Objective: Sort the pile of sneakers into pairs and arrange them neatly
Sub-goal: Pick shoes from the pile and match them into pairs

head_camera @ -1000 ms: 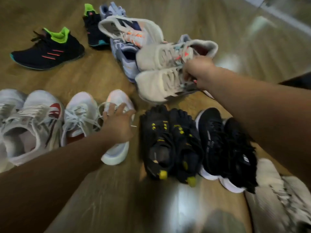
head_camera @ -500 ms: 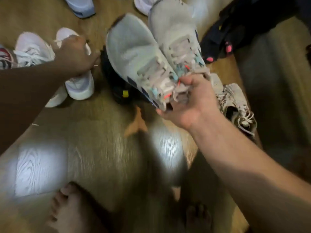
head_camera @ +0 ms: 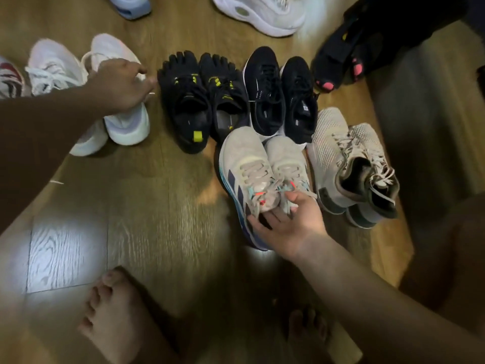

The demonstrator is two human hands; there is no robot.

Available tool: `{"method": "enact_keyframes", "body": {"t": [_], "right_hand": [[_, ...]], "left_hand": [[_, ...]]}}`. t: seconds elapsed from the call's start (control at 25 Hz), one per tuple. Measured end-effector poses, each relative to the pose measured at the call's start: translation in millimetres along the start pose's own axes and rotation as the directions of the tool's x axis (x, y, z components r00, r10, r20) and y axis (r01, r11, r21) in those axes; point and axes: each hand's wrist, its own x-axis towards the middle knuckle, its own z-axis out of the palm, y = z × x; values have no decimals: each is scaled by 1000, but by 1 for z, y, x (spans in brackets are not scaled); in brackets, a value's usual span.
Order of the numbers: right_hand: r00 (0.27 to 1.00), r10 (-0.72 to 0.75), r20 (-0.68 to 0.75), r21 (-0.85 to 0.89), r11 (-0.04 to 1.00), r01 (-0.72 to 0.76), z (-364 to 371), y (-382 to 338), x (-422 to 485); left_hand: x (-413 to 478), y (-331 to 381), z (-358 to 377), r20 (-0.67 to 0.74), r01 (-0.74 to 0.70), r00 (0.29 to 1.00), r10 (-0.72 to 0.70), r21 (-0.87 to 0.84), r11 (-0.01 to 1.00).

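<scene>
Head view, right hand: the right hand [head_camera: 291, 224] holds the grey sneakers [head_camera: 252, 164] together at their laced openings, thumb on top of the laces, fingers tucked in under the tongues.
Head view, grey sneakers: side by side, toes pointing away from the person, near the middle of the wooden floor [head_camera: 147, 206]. Their toes cover the heels of the black sneakers [head_camera: 265, 101]. I cannot tell whether the soles touch the floor.
Head view, left hand: the left hand [head_camera: 120, 85] is curled over the opening of one of the white sneakers [head_camera: 123, 127], the one nearer the black toe shoes [head_camera: 183, 109], gripping it at the collar.
Head view, row: the black toe shoes stand as a pair between the white sneakers and the black sneakers.
Head view, beside the grey pair: beige mesh sneakers [head_camera: 330, 143], laces loose.
Head view, far edge: a pale blue shoe [head_camera: 131, 6], a white shoe [head_camera: 262, 11], and dark shoes with pink spots [head_camera: 338, 61].
Head view, near edge: two bare feet [head_camera: 112, 311] on the floor.
</scene>
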Motion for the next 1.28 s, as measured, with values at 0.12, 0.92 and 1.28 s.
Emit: {"method": "enact_keyframes", "body": {"t": [0.12, 0.92, 1.28], "right_hand": [[999, -33, -9, -84, 996, 32, 2, -3, -2], [909, -306, 284, -697, -716, -23, 19, -10, 69], [990, 62, 127, -427, -897, 111, 110, -44, 49]], "left_hand": [[-12, -15, 3, -19, -103, 995, 103, -36, 994], [-44, -30, 3, 91, -11, 996, 25, -142, 990], [-33, -25, -8, 43, 76, 996, -72, -106, 991]]}}
